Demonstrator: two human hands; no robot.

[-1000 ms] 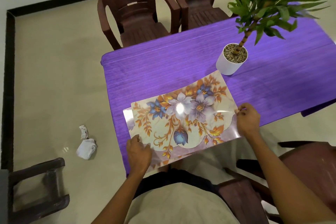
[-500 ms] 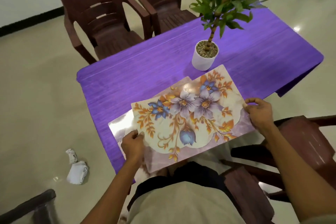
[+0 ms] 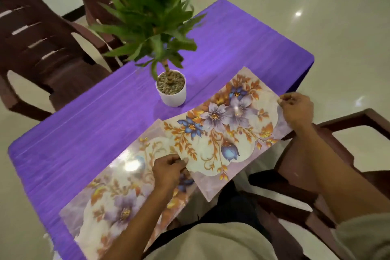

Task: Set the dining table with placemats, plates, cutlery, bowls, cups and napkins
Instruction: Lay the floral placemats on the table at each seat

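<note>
Person, head view. Both forearms bare to above the elbow. Left hand (image 3: 168,172) and right hand (image 3: 297,110): no watch or bracelet visible; possible ring on a right finger, too blurred to confirm. Pale beige short-sleeved top (image 3: 211,243); loose sleeve edge (image 3: 363,236) on the right arm. Dark trousers (image 3: 232,202) below the hem.

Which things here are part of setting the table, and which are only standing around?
Part of the job:
- upper placemat, pinched by left hand and right hand
- lower placemat on the purple table

Only standing around:
- potted plant
- brown chairs
</note>
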